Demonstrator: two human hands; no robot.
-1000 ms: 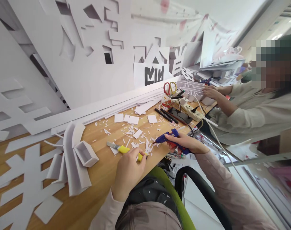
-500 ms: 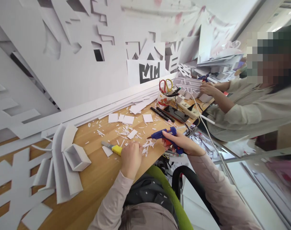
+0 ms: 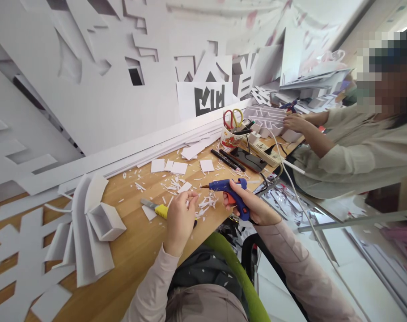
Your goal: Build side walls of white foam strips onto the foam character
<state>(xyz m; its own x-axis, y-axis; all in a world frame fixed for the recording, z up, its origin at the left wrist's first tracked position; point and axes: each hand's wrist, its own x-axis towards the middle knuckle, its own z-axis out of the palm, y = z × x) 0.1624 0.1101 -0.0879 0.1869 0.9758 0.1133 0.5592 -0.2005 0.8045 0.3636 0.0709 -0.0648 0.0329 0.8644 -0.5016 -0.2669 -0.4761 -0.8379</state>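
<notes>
My right hand [image 3: 253, 203] is wrapped round the handle of a blue hot glue gun [image 3: 220, 185], its nozzle pointing left. My left hand [image 3: 181, 217] is closed in a pinch just left of the nozzle; whatever its fingertips hold, if anything, cannot be made out. Beneath that hand a yellow utility knife [image 3: 161, 211] lies on the wooden table [image 3: 133, 246], partly covered by the hand. Small white scraps [image 3: 206, 203] are scattered under the nozzle. At the left stands a folded white board shape [image 3: 89, 223] with box-like walls.
Behind the scraps are black pens [image 3: 228, 160], a dark phone [image 3: 248, 159], a power strip [image 3: 264, 152] and a cup [image 3: 231, 137] with scissors. A white cable [image 3: 292, 185] hangs on the right. A co-worker's hand [image 3: 294, 123] touches a white board structure [image 3: 265, 116]. Cut boards lean behind.
My right hand has turned the glue gun more level, its nozzle shifting left and up. My left hand has risen slightly, its fingertips now pinched near the nozzle.
</notes>
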